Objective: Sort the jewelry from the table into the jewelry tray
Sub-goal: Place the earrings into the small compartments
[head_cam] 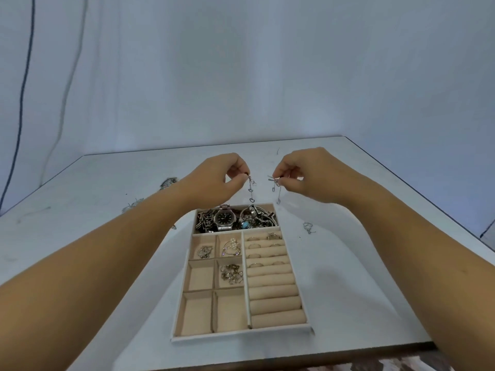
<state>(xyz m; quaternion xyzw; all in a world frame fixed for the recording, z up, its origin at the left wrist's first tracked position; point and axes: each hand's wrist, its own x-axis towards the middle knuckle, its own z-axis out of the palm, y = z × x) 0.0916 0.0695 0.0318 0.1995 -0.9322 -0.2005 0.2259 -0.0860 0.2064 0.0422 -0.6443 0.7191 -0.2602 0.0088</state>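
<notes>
White cloth (241, 62) hangs behind a pale grey table (375, 263). We hold both hands raised over the far end of the tray (241, 336). Our left hand (222, 178) pinches a thin chain (251, 190) with small heart links, and our right hand (308, 175) pinches a second chain (277, 189). Both chains hang free and apart. Just below them, the long far compartment is crowded with metal pieces around a watch (224, 218). Rings (254, 247) sit between soft beige rolls (276, 293) on the right. Loose pieces (308, 227) lie on the table beside our arms. The tray's near rim is close to the table's near edge.
</notes>
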